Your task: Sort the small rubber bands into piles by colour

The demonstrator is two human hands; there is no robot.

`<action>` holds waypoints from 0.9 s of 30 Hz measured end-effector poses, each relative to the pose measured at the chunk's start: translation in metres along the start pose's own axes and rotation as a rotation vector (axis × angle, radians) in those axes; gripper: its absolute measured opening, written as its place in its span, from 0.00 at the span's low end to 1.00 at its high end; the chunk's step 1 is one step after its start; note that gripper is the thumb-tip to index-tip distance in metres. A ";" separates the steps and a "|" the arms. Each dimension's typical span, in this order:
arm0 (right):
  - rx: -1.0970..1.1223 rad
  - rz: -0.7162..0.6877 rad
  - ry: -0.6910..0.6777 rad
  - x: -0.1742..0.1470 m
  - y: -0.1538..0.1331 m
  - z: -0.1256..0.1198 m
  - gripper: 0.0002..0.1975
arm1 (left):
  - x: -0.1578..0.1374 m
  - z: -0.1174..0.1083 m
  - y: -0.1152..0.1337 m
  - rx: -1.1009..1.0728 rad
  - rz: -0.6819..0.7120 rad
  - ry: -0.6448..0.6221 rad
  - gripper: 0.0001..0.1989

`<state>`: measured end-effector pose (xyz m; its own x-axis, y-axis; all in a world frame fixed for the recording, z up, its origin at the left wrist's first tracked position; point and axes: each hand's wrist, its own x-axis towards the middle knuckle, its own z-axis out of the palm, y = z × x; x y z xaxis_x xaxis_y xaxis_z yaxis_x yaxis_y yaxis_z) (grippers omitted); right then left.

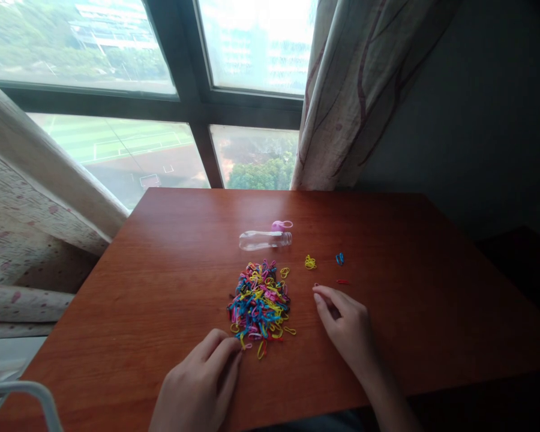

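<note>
Table (171, 276): bands (261, 303) (heaped) between hands (198, 375) (348, 327).

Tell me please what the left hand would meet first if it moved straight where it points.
The left hand would probably meet the multicoloured rubber-band pile first, at its near edge; whether they already touch is unclear.

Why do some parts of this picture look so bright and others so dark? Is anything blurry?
Head view: daylight washes out the upper window; head view: pale glare lies on the far part of the table, while the wall at right is in deep shadow; head view: the pile of colored loops looks slightly soft.
</note>
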<state>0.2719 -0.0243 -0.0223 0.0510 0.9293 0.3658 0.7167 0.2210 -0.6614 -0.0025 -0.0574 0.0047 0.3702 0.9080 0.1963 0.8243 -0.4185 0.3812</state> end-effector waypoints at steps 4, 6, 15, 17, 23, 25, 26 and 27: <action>0.032 0.004 -0.035 -0.008 -0.006 0.002 0.08 | 0.004 0.000 0.001 -0.034 0.029 0.024 0.09; 0.062 0.001 -0.050 -0.010 -0.012 0.003 0.08 | 0.005 -0.001 0.002 -0.072 0.033 0.030 0.08; 0.192 -0.066 -0.258 -0.015 -0.049 0.010 0.08 | 0.020 0.005 0.011 -0.332 0.004 0.019 0.04; 0.192 -0.065 -0.311 -0.015 -0.053 0.011 0.09 | 0.024 0.005 0.014 -0.393 -0.008 0.017 0.04; 0.204 -0.068 -0.379 -0.016 -0.058 0.013 0.10 | 0.035 0.000 0.024 -0.514 -0.053 -0.022 0.07; 0.226 -0.062 -0.365 -0.017 -0.059 0.015 0.10 | 0.037 -0.002 0.026 -0.529 -0.060 -0.019 0.07; 0.242 -0.059 -0.355 -0.018 -0.059 0.016 0.09 | 0.038 -0.002 0.026 -0.534 -0.063 -0.016 0.07; 0.258 -0.055 -0.343 -0.019 -0.059 0.018 0.08 | 0.038 -0.002 0.027 -0.537 -0.068 -0.015 0.07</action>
<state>0.2159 -0.0494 -0.0017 -0.2479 0.9489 0.1950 0.5123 0.2993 -0.8050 0.0330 -0.0341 0.0240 0.3335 0.9317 0.1438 0.5127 -0.3072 0.8017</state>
